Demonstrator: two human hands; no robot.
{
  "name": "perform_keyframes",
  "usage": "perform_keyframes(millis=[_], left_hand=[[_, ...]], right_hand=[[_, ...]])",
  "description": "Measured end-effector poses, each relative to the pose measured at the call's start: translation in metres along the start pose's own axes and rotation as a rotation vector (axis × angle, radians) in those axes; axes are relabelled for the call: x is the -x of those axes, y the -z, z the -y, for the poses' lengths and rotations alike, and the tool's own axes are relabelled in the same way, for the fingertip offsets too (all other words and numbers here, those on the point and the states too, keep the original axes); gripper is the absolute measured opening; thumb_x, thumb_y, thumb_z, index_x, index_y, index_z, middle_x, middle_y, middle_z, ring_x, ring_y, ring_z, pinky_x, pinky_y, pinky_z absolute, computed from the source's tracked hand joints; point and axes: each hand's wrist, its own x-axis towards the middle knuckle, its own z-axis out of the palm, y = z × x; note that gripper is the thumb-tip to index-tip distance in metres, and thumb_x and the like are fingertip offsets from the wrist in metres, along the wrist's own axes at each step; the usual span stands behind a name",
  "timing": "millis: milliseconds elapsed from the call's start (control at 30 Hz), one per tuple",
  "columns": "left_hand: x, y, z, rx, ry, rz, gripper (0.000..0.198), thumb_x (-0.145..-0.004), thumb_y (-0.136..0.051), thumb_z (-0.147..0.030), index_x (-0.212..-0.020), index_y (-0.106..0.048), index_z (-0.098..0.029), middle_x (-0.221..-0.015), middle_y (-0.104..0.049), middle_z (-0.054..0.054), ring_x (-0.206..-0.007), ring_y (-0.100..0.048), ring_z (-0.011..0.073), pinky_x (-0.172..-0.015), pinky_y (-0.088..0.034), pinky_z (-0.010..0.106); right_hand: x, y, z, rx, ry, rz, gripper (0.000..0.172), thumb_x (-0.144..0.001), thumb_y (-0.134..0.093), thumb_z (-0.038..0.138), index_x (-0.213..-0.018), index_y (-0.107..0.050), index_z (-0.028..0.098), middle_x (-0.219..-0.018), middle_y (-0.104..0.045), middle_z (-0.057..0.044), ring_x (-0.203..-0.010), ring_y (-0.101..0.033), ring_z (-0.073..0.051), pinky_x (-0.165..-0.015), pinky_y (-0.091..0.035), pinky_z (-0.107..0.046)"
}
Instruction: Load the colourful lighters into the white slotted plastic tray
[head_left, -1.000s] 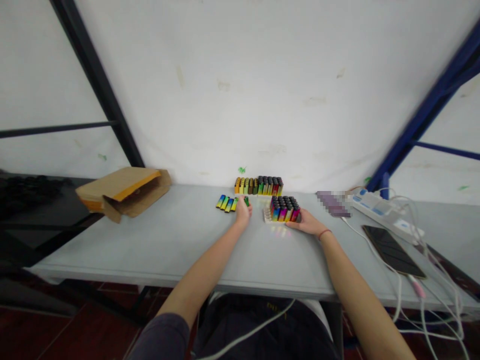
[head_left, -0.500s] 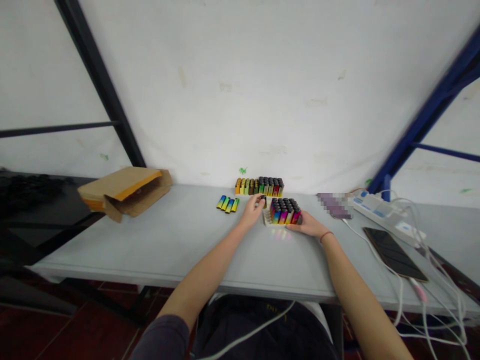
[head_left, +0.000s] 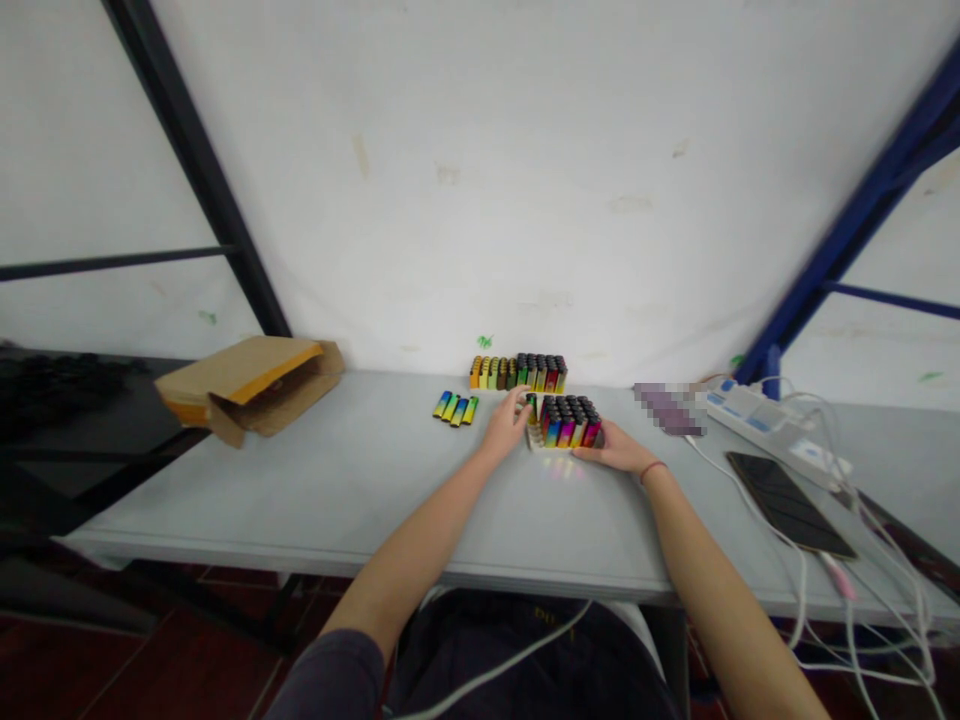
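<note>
A white tray packed with several upright colourful lighters stands mid-table. My left hand pinches one green lighter, upright at the tray's left end. My right hand rests against the tray's right front corner with its fingers curled on it. Several loose lighters lie flat to the left of my left hand. A second row of lighters stands against the wall behind.
An open cardboard box lies at the table's left end. On the right are a power strip, a dark phone and white cables. A blurred purple object sits right of the tray.
My left hand picked a green lighter from the loose group and carried it right to the tray's left end. My right hand stayed at the tray.
</note>
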Motion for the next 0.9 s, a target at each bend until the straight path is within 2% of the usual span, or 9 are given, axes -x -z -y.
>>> perform_keyframes(millis=[100, 200, 300, 367, 433, 533, 633, 800, 900], left_hand=[[0.003, 0.001, -0.008, -0.107, -0.07, 0.031, 0.037, -0.092, -0.043, -0.022, -0.128, -0.052, -0.02, -0.118, -0.062, 0.009, -0.1, -0.061, 0.0175, -0.097, -0.045, 0.033], [0.005, 0.007, -0.019, -0.264, -0.114, 0.036, 0.036, -0.095, -0.04, -0.027, -0.128, -0.055, -0.022, -0.121, -0.061, 0.009, -0.112, -0.054, 0.0214, -0.101, -0.039, 0.036], [0.003, 0.022, -0.025, -0.51, 0.006, -0.093, 0.04, -0.096, -0.038, -0.036, -0.13, -0.055, -0.025, -0.123, -0.06, 0.011, -0.115, -0.049, 0.0278, -0.101, -0.035, 0.043], [0.001, 0.036, -0.023, -0.681, 0.13, -0.188, 0.04, -0.096, -0.037, -0.034, -0.129, -0.057, -0.024, -0.127, -0.057, 0.013, -0.117, -0.045, 0.0311, -0.099, -0.033, 0.046], [0.0, 0.05, -0.016, -0.818, 0.238, -0.211, 0.038, -0.094, -0.039, -0.029, -0.122, -0.062, -0.022, -0.132, -0.053, 0.015, -0.119, -0.041, 0.0331, -0.096, -0.033, 0.047], [0.001, 0.062, -0.006, -0.939, 0.322, -0.146, 0.035, -0.093, -0.04, -0.026, -0.109, -0.069, -0.019, -0.135, -0.049, 0.015, -0.12, -0.038, 0.0341, -0.093, -0.034, 0.048], [0.002, 0.06, -0.005, -0.992, 0.322, -0.078, 0.035, -0.094, -0.039, -0.026, -0.104, -0.072, -0.019, -0.134, -0.051, 0.015, -0.119, -0.038, 0.0332, -0.091, -0.033, 0.049], [0.003, 0.048, -0.014, -0.958, 0.239, 0.057, 0.034, -0.095, -0.038, -0.025, -0.108, -0.07, -0.026, -0.115, -0.065, 0.013, -0.116, -0.042, 0.0322, -0.092, -0.03, 0.053], [0.004, 0.043, -0.015, -0.94, 0.189, 0.121, 0.034, -0.094, -0.039, -0.021, -0.118, -0.064, -0.023, -0.113, -0.066, 0.014, -0.113, -0.047, 0.0312, -0.094, -0.03, 0.053]], right_hand=[[0.0, 0.0, 0.0, 0.015, -0.002, -0.012, 0.066, -0.069, -0.074, 0.052, -0.122, -0.057, 0.016, -0.124, -0.065, -0.012, -0.112, -0.061, -0.031, -0.101, -0.047, -0.048], [0.0, 0.0, 0.0, 0.024, 0.002, -0.016, 0.066, -0.069, -0.074, 0.053, -0.121, -0.057, 0.016, -0.125, -0.064, -0.012, -0.112, -0.061, -0.031, -0.101, -0.047, -0.048], [0.0, 0.0, -0.001, 0.011, 0.004, -0.003, 0.063, -0.07, -0.073, 0.052, -0.121, -0.057, 0.017, -0.125, -0.064, -0.011, -0.113, -0.06, -0.03, -0.101, -0.047, -0.047], [0.0, 0.0, -0.001, 0.007, -0.002, 0.002, 0.063, -0.071, -0.073, 0.052, -0.121, -0.057, 0.017, -0.126, -0.064, -0.011, -0.113, -0.06, -0.03, -0.102, -0.046, -0.047], [0.001, 0.001, -0.001, 0.01, -0.006, -0.003, 0.064, -0.07, -0.074, 0.051, -0.122, -0.057, 0.017, -0.126, -0.063, -0.011, -0.114, -0.06, -0.03, -0.103, -0.046, -0.046], [0.0, 0.0, -0.001, 0.016, -0.007, -0.011, 0.066, -0.07, -0.074, 0.05, -0.124, -0.056, 0.018, -0.128, -0.063, -0.01, -0.114, -0.06, -0.031, -0.103, -0.046, -0.047], [0.0, 0.0, -0.002, 0.019, -0.019, -0.01, 0.068, -0.069, -0.074, 0.051, -0.125, -0.056, 0.017, -0.127, -0.063, -0.011, -0.114, -0.06, -0.031, -0.103, -0.046, -0.047], [0.0, 0.0, -0.002, 0.009, -0.039, -0.025, 0.07, -0.067, -0.076, 0.052, -0.125, -0.056, 0.018, -0.126, -0.064, -0.01, -0.113, -0.06, -0.032, -0.102, -0.046, -0.049], [0.0, 0.0, -0.002, -0.004, -0.037, -0.019, 0.07, -0.067, -0.076, 0.053, -0.125, -0.056, 0.019, -0.125, -0.065, -0.01, -0.112, -0.061, -0.032, -0.101, -0.048, -0.049]])
